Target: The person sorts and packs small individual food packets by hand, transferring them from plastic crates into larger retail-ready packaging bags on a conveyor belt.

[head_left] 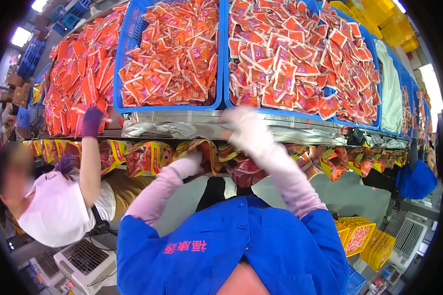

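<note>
My left hand (190,164), in a white glove, is at a yellow-and-red plastic bag (207,153) in the row along the conveyor's near edge. Its fingers are closed on the bag's side and partly hidden by it. My right hand (247,132), also white-gloved, is smeared by motion above the conveyor edge, just in front of the blue crates. Whether it holds anything cannot be made out. Beyond it, a blue crate (223,64) is heaped with small red sachets (284,73). Another crate's red sachets (174,54) lie to the left.
At my left, a co-worker (59,206) reaches a purple-gloved hand (92,122) to a heap of red packets (83,73). Crumpled clear plastic (172,130) lies along the conveyor. Yellow crates (359,236) stand behind me at the right, and another person in blue (416,179) is farther right.
</note>
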Motion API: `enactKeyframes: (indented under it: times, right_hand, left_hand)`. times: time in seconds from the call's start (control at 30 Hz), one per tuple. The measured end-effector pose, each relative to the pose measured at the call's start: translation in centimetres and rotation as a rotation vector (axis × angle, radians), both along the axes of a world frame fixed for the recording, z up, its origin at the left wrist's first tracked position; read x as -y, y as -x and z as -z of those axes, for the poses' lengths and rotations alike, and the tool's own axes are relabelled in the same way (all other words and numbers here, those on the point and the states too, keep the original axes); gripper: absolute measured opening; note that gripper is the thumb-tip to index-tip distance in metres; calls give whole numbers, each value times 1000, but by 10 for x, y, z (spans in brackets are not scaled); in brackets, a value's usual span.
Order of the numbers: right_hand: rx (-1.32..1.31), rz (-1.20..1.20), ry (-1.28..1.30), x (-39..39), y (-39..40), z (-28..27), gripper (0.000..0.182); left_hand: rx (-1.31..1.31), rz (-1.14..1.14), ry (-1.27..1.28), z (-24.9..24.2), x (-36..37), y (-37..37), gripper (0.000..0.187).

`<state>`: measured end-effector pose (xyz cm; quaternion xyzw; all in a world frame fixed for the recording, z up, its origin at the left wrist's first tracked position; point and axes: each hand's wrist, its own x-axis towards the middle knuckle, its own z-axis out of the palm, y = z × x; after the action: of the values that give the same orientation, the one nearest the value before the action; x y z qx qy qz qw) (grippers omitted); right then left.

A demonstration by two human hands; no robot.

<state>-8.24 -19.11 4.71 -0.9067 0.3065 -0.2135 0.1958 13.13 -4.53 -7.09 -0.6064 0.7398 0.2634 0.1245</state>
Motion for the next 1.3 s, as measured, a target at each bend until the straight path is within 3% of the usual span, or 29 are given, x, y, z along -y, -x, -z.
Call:
enactKeyframes:
  times: [0.03, 0.07, 0.1, 0.13, 0.2, 0.23, 0.3, 0.33, 0.4, 0.47, 0.5, 0.53, 0.57, 0.63, 0.67, 0.7, 0.73, 0.77, 0.8, 0.9, 0.93, 1.0, 1.03, 1.1, 1.13, 1.2, 1.23, 1.27, 1.3]
  right_hand:
    - [-129, 224, 21, 26, 8, 7, 42]
    - [-275, 321, 189, 52, 22, 53, 43]
    - [-508, 182, -169, 75, 32, 64, 39]
    - [-512, 189, -169, 78, 31, 66, 39]
    - [-626, 115, -66, 78, 31, 67, 33]
    - [-442, 115, -5, 68, 35, 52, 28]
    - [-95, 336, -409, 50, 39, 5, 21]
    - [-21, 362, -447, 33, 35, -31, 19]
    - [121, 351, -557, 0, 28, -65, 17]
    - [82, 226, -644, -33, 25, -82, 12]
    - [101, 164, -629, -46, 24, -76, 7]
    - [43, 123, -538, -57, 17, -67, 7]
    - [100, 57, -649, -65, 14, -63, 6]
    - [-149, -149, -401, -78, -3, -21, 14]
    - [-307, -220, -474, -87, -19, -10, 10]
    - [-348, -329, -242, -95, -27, 3, 12]
    - [-451, -380, -198, -101, -42, 22, 11]
    - [-628, -403, -233, -106, -57, 54, 11]
    - [-627, -399, -221, -101, -61, 57, 11]
    - [-783, -292, -712, -84, -68, 59, 22]
    - [-747, -297, -348, -88, -54, 57, 23]
    - [-764, -645, -2, -85, -18, 12, 20]
    - [-725, -564, 126, -98, -14, 37, 17]
    - [-724, -654, 119, -103, -25, 38, 16]
    - [-717, -745, 113, -102, -31, 39, 16]
    - [-614, -603, -72, -88, -42, 23, 13]
    - [-602, -520, -187, -71, -48, -2, 12]
    - [-436, -262, -123, -42, -46, -32, 13]
    - [-236, -42, 160, -4, -43, -18, 19]
  left_hand:
    - [-153, 20, -96, -64, 13, -13, 22]
    - [-306, 41, -193, -109, 28, -30, 22]
    - [-352, -102, 24, -128, 44, -42, 23]
    - [-398, -247, 244, -135, 63, -51, 24]
    - [-287, -551, 529, -130, 128, -60, 30]
    - [-238, -643, 506, -110, 162, -66, 36]
    - [-205, -734, 484, -52, 221, -70, 43]
    - [-134, -759, 468, -21, 239, -68, 44]
    - [-65, -783, 436, 3, 238, -65, 47]
    - [-278, -804, 469, 3, 230, -73, 44]
    - [-269, -789, 629, -20, 214, -67, 25]
    - [-519, -806, 648, -47, 189, -68, 17]
    - [-767, -809, 664, -77, 161, -67, 9]
    - [-1560, -909, 528, -138, 101, -47, 8]
    - [-1496, -914, 539, -157, 64, -42, 10]
    - [-1274, -882, 475, -161, 28, -46, 7]
    - [-1053, -819, 540, -185, 5, -25, 7]
    - [-821, -640, 637, -186, -14, -14, 13]
    - [-877, -508, 621, -160, -29, -11, 18]
    - [-587, -406, 612, -125, -52, 29, 21]
    - [-500, -484, 483, -99, -59, 33, 19]
    - [-284, -380, 327, -74, -50, 39, 15]
    - [-287, -381, 327, -47, -47, 42, 15]
    - [30, -195, 446, 4, -29, 44, 19]
    - [-138, -582, 5, 5, 0, 42, 20]
    - [-52, -309, 210, 43, 0, 37, 21]
    - [-53, -254, 134, 46, -12, 27, 23]
    - [-55, -203, 60, 24, -17, 21, 25]
    - [-60, -94, 225, 47, -26, 5, 27]
